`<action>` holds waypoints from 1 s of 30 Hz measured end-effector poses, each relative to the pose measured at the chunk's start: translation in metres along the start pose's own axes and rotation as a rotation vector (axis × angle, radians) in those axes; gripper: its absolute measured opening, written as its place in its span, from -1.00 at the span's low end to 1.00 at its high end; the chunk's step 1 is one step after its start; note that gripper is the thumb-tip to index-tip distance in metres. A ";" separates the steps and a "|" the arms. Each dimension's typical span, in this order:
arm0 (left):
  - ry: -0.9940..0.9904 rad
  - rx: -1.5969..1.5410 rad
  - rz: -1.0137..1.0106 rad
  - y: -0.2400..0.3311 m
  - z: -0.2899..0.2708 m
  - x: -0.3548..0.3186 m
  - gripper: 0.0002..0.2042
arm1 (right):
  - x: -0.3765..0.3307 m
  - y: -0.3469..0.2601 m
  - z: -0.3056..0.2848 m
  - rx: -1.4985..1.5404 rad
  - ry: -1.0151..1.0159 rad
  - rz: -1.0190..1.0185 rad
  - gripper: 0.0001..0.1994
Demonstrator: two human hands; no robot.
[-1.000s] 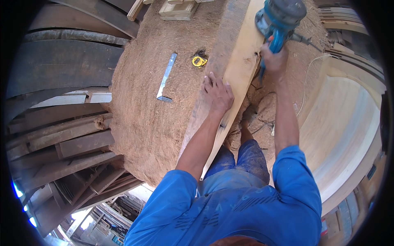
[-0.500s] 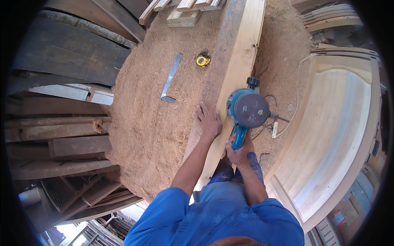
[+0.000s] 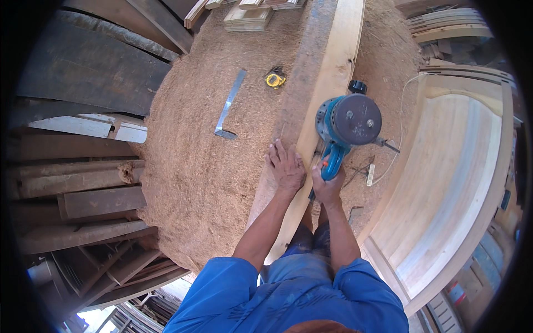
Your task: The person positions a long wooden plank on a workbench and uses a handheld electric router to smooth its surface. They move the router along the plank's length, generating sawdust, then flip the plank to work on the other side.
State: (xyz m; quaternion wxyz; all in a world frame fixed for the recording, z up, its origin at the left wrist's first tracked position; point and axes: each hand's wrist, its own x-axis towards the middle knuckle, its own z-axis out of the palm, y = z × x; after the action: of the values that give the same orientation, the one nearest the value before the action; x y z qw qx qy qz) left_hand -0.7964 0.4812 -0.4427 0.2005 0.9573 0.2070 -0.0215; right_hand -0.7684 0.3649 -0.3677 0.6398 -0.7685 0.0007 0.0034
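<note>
My right hand (image 3: 328, 186) is closed round the teal handle of a power router (image 3: 355, 119) with a dark round top and a black knob. The router is at the right edge of a long pale plank (image 3: 327, 83), overhanging it; whether its base touches the wood I cannot tell. My left hand (image 3: 286, 167) lies flat with fingers spread, across the plank's left edge and the worn bench beam (image 3: 296, 94) beneath. To the left, on the shavings, lie a metal try square (image 3: 229, 105) and a yellow tape measure (image 3: 274, 80).
Wood shavings (image 3: 194, 166) cover the ground. A large framed wooden panel (image 3: 438, 183) leans at the right, near a pale cable and a white socket strip (image 3: 371, 175). Dark boards (image 3: 100, 205) are stacked along the left. Several milled pieces (image 3: 250, 18) lie at the far end.
The router, with my right hand on it, has moved away from me and slightly right along the plank. My left hand stays on the plank's edge, its fingers a little more spread.
</note>
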 end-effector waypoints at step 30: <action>-0.049 0.078 0.006 0.005 -0.009 0.003 -0.59 | 0.365 0.038 -0.031 0.067 0.055 -0.062 -0.69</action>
State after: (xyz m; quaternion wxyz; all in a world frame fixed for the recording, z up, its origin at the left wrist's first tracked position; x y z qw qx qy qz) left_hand -0.7920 0.4820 -0.4327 0.1682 0.9642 0.1983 -0.0524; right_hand -0.4033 0.3291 -0.4015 0.6646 -0.7462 -0.0056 -0.0376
